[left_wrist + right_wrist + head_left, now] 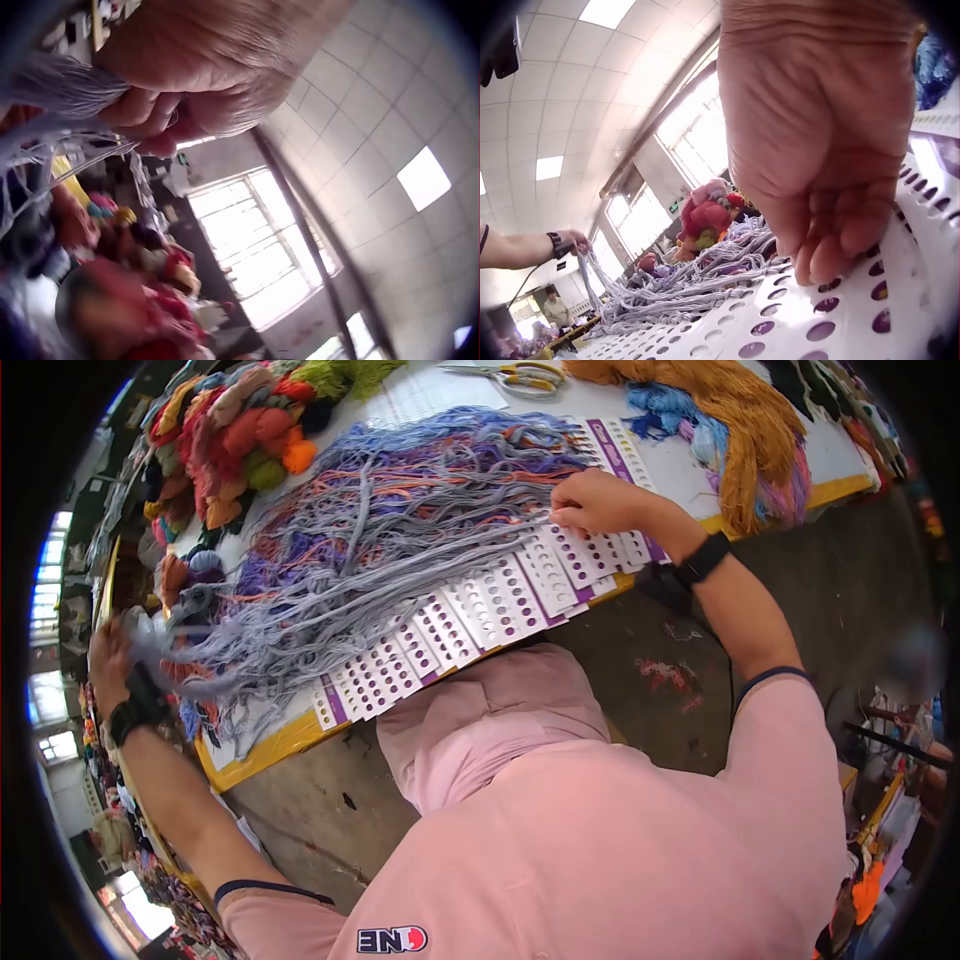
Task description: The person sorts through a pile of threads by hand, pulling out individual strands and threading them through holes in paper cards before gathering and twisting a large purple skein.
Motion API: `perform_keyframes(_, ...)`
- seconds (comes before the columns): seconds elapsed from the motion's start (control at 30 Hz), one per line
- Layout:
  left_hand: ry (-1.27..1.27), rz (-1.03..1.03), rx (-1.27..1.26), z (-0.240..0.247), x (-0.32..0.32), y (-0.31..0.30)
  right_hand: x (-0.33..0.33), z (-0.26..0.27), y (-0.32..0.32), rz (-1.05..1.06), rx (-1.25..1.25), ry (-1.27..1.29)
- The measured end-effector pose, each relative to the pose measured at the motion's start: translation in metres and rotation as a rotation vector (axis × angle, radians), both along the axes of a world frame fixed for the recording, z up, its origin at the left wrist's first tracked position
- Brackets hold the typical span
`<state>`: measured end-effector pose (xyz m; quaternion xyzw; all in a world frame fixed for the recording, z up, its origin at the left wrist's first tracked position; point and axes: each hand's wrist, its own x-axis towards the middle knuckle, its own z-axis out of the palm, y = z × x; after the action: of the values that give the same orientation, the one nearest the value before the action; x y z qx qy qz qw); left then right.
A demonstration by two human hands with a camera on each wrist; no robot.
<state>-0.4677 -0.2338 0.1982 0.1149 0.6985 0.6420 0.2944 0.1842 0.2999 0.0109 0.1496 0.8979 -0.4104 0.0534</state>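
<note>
Out at the left table edge, my left hand [108, 660] grips a bundle of grey-lilac yarn [67, 88]; its fingers curl round the strands in the left wrist view. From there the strands stretch across the table toward a row of white punched cards [495, 600] with purple bands. Over the cards' right part is my right hand [600, 503], fingers bent down close to the holes beside the yarn ends. In the right wrist view, the right fingertips [814, 262] are right at the card's surface; I cannot tell whether they pinch anything.
Blue, purple and orange yarn [400, 480] lies tangled behind the grey strands. A heap of coloured skeins [245, 435] stands back left. Scissors [525, 378] lie at the far side, near brown yarn [735, 420]. Yellow tape [270, 760] lines the table's front edge.
</note>
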Motion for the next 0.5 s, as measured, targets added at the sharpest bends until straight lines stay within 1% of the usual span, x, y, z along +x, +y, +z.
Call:
perform_keyframes(0.03,0.013,-0.108,0.118,-0.007,0.037,0.039,-0.003,0.004,-0.007,0.025,0.075,0.058)
perform_keyframes(0.07,0.008,-0.241,0.23,-0.03,0.118,0.1,-0.006,0.013,-0.02,-0.09,-0.075,0.111)
perform_keyframes(0.13,-0.137,-0.52,0.377,-0.081,0.268,0.188,-0.015,-0.003,-0.031,-0.064,0.17,0.216)
perform_keyframes(0.17,-0.585,-0.532,0.469,-0.099,0.321,0.227,-0.019,-0.014,-0.037,-0.058,0.29,0.27)
perform_keyframes(0.2,-0.459,-0.417,0.416,-0.118,0.369,0.244,-0.023,-0.022,-0.042,-0.098,0.354,0.234)
perform_keyframes(0.23,-0.629,-0.409,0.46,-0.134,0.4,0.254,-0.029,-0.017,-0.052,-0.138,0.231,0.303)
perform_keyframes(0.3,-0.774,-0.365,0.495,-0.154,0.435,0.262,-0.04,-0.005,-0.087,-0.218,-0.022,0.412)
perform_keyframes(0.37,-0.786,-0.352,0.518,-0.168,0.448,0.263,-0.055,0.004,-0.123,-0.264,-0.478,0.329)
perform_keyframes(0.4,-0.787,-0.346,0.527,-0.175,0.45,0.263,-0.063,0.004,-0.139,-0.269,-0.594,0.306)
perform_keyframes(0.43,-0.798,-0.42,0.567,-0.187,0.448,0.26,-0.071,0.002,-0.152,-0.27,-0.711,0.283)
perform_keyframes(0.47,-0.804,-0.492,0.608,-0.193,0.446,0.258,-0.079,-0.003,-0.16,-0.24,-0.777,0.25)
perform_keyframes(0.5,-0.807,-0.562,0.649,-0.199,0.443,0.255,-0.081,-0.004,-0.163,-0.272,-0.853,0.227)
